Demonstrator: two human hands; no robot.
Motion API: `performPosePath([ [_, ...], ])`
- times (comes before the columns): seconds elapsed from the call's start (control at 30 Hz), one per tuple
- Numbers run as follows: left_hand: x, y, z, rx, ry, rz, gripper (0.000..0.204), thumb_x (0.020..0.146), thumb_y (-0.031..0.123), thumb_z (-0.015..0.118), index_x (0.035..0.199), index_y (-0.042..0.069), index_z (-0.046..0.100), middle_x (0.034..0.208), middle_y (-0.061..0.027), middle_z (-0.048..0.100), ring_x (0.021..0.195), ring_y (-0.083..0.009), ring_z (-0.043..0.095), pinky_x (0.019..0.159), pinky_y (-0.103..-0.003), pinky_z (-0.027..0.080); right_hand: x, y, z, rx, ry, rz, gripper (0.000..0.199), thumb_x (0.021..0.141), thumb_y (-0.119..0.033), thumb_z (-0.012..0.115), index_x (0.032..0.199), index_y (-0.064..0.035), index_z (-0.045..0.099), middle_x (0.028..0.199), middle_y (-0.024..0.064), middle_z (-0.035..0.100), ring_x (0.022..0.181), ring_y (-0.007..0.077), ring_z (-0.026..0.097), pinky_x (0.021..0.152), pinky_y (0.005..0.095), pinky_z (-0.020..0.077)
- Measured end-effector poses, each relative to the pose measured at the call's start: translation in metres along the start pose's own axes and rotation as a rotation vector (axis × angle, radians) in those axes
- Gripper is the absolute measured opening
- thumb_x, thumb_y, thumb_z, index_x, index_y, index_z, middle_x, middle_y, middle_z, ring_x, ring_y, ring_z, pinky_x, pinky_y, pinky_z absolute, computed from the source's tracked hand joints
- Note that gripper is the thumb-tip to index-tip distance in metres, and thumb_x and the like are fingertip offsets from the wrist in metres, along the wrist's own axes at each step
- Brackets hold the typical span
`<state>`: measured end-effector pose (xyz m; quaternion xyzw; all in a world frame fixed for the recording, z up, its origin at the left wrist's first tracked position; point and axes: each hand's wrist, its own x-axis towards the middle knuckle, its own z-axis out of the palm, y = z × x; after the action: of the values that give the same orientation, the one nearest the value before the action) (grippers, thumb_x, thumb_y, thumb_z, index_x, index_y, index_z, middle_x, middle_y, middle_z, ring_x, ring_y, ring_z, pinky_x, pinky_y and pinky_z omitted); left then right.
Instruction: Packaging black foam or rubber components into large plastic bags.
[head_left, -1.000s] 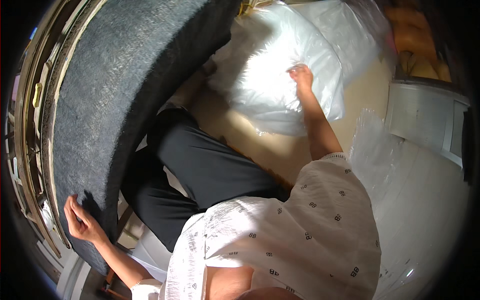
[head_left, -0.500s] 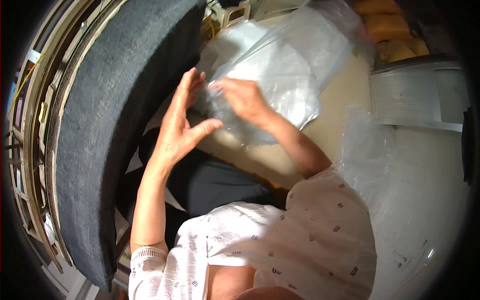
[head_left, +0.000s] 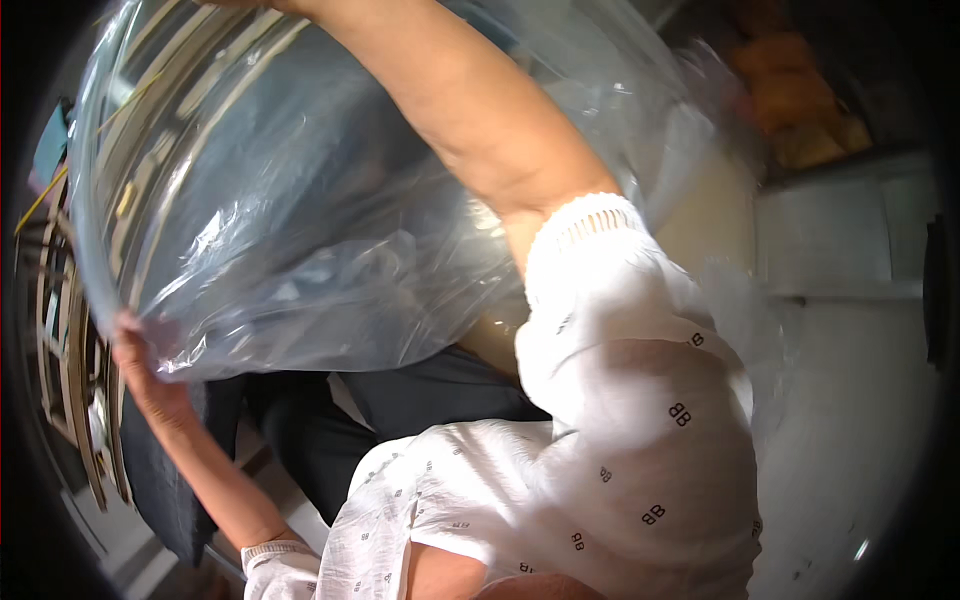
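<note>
A large clear plastic bag (head_left: 330, 240) is spread wide in front of me, slanting across from the upper right to the left. At the far left, my left hand (head_left: 150, 375) is closed on the lower end of its rim. My right arm reaches up across the bag. At the top edge of the view, my right hand (head_left: 262, 3) is closed at the upper part of the rim, its fingers mostly cut off by the frame. The thin film lets the things behind it show through.
Behind the film and along the left stand a dark padded surface (head_left: 165, 490) and a wooden rack (head_left: 75, 400). Pale cabinet panels (head_left: 825, 235) and orange-brown items (head_left: 785, 85) are at the right. My dark-trousered legs (head_left: 430, 395) are below the bag.
The plastic has been lifted off the pale surface and pulled open to the left. My left hand moved down and left, and my right hand swung up and left.
</note>
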<state>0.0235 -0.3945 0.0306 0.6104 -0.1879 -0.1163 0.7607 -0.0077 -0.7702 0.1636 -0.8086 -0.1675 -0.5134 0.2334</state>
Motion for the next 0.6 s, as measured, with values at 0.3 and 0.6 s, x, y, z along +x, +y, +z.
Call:
performPosePath([
  [0.3,-0.112,0.189,-0.464,1.521,0.841,-0.090,0.048,0.088,0.040,0.055,0.118,0.002,0.056,0.112,-0.0115,0.061,0.101,-0.0213,0.057,0.089,-0.030,0.041,-0.160,0.021,0.053,-0.407,-0.689,0.285,0.048,0.091,-0.044,0.041,0.132,-0.0181,0.044,0.140,0.0081,0.038,0.128,0.0273,0.034,0.102,0.0519,0.0260],
  [0.6,-0.124,0.108,-0.232,1.647,0.577,0.000,0.040,0.080,0.021,0.065,0.117,0.007,0.057,0.115,-0.0123,0.057,0.108,-0.0248,0.054,0.092,-0.034,0.041,-0.149,0.023,0.062,-0.375,-0.366,0.110,0.034,0.084,-0.027,0.059,0.107,-0.0020,0.061,0.104,0.0149,0.061,0.097,0.0293,0.057,0.085,0.0353,0.0442],
])
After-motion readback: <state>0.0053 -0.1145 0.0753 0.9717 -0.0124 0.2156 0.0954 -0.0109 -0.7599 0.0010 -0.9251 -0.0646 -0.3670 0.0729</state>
